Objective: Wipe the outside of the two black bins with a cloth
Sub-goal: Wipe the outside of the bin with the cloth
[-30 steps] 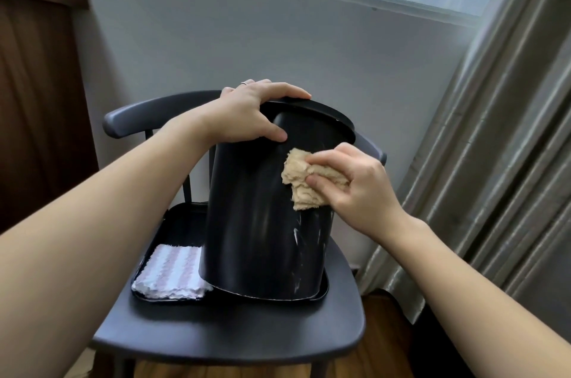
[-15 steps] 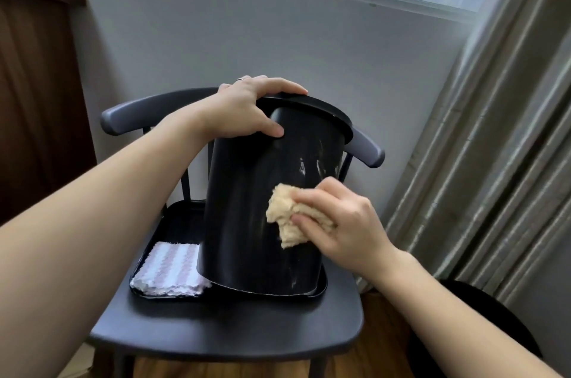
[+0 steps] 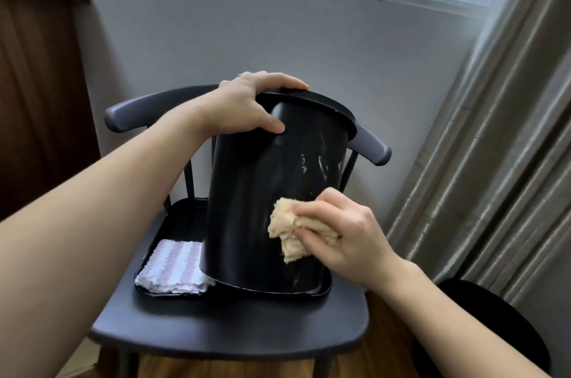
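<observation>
A black bin (image 3: 247, 192) stands tilted on a black tray (image 3: 173, 223) on a dark chair seat. My left hand (image 3: 247, 108) grips its top rim, thumb on the side wall and fingers over the edge. My right hand (image 3: 343, 235) holds a crumpled beige cloth (image 3: 287, 232) and presses it against the lower right of the bin's wall. White smears show on the wall above the cloth. A second black bin (image 3: 494, 325) shows partly on the floor at the lower right, behind my right forearm.
A folded pink-and-white striped cloth (image 3: 174, 266) lies on the tray left of the bin. The dark chair (image 3: 234, 331) stands against a grey wall under a window. Grey curtains (image 3: 500, 146) hang on the right, and a wooden cabinet (image 3: 40, 84) is at the left.
My right hand has slid the beige cloth down the bin's wall from near the rim to the lower part. My left hand has kept its grip on the rim.
</observation>
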Action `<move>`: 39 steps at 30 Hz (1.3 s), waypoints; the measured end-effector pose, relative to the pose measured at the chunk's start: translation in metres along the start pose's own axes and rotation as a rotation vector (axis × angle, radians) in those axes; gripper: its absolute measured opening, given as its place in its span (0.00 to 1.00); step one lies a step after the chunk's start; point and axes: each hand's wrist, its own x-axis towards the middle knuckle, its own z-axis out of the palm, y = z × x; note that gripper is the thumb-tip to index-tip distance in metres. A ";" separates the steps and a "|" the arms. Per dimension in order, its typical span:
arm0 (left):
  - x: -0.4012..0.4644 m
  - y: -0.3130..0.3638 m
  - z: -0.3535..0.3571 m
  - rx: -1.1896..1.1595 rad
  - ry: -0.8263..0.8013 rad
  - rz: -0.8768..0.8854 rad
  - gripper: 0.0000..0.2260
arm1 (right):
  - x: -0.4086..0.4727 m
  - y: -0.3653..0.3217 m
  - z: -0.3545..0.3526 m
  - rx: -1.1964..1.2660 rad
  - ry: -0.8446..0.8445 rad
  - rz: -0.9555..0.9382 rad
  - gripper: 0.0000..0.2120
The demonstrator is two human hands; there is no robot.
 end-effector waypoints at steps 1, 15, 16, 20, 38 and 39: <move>0.001 -0.001 0.000 -0.004 -0.001 0.003 0.31 | 0.001 0.001 -0.001 -0.009 -0.016 -0.011 0.10; 0.004 -0.009 -0.001 -0.038 0.010 0.026 0.31 | -0.028 -0.007 0.010 0.020 -0.024 -0.024 0.11; 0.005 -0.008 0.000 -0.038 0.010 0.029 0.31 | -0.032 -0.007 0.010 0.017 -0.052 -0.035 0.11; 0.006 -0.009 0.001 -0.028 0.023 0.033 0.31 | -0.010 -0.001 0.003 -0.028 0.057 0.043 0.10; 0.005 -0.009 -0.001 -0.026 0.028 0.030 0.31 | -0.022 0.006 0.012 0.002 0.169 0.107 0.11; 0.005 -0.008 0.000 -0.028 0.028 0.026 0.31 | -0.024 0.006 0.014 0.014 0.182 0.114 0.11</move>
